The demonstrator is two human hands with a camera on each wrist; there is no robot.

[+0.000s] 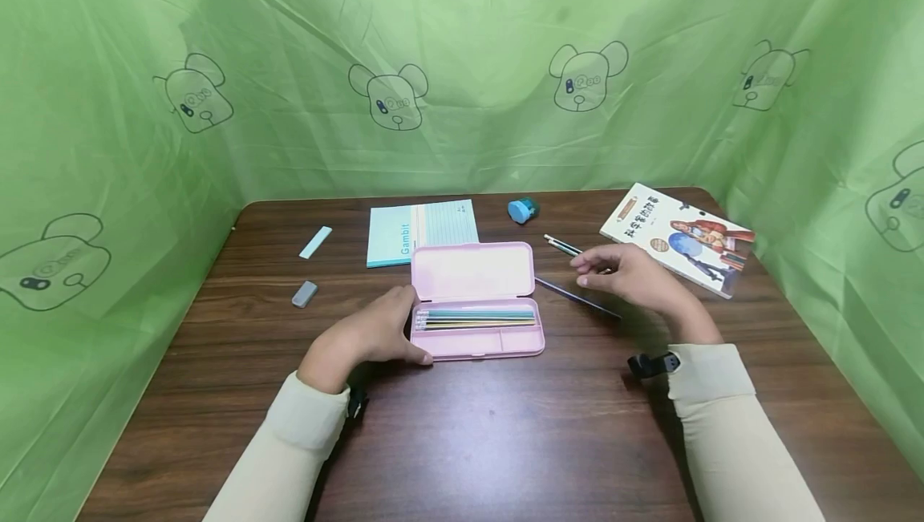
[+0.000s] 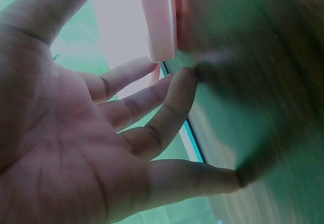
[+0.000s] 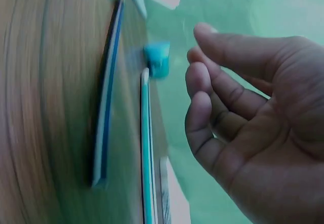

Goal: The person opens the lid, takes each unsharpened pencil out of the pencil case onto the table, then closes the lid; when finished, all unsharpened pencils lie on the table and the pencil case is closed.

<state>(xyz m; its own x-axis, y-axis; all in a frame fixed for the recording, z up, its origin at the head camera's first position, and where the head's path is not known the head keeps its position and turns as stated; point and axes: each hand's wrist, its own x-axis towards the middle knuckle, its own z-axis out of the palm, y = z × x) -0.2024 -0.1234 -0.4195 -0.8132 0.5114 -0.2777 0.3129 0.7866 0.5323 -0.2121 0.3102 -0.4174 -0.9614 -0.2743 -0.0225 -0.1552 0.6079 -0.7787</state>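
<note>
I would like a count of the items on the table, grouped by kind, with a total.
Pencil case: 1
Loose pencils: 2
Ruler: 1
Sharpener: 1
Notebook: 1
Book: 1
Eraser: 1
Pale blue strip: 1
Total: 9, leaving out the pencils inside the case.

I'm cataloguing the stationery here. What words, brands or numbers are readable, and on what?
"Gambit": printed sideways on the teal notebook, behind the pencil case.
Book cover: a title in large characters, too small and tilted to read.
Bear outlines on the green curtain: marks on the faces, illegible.
Wrist views: no text visible.
</note>
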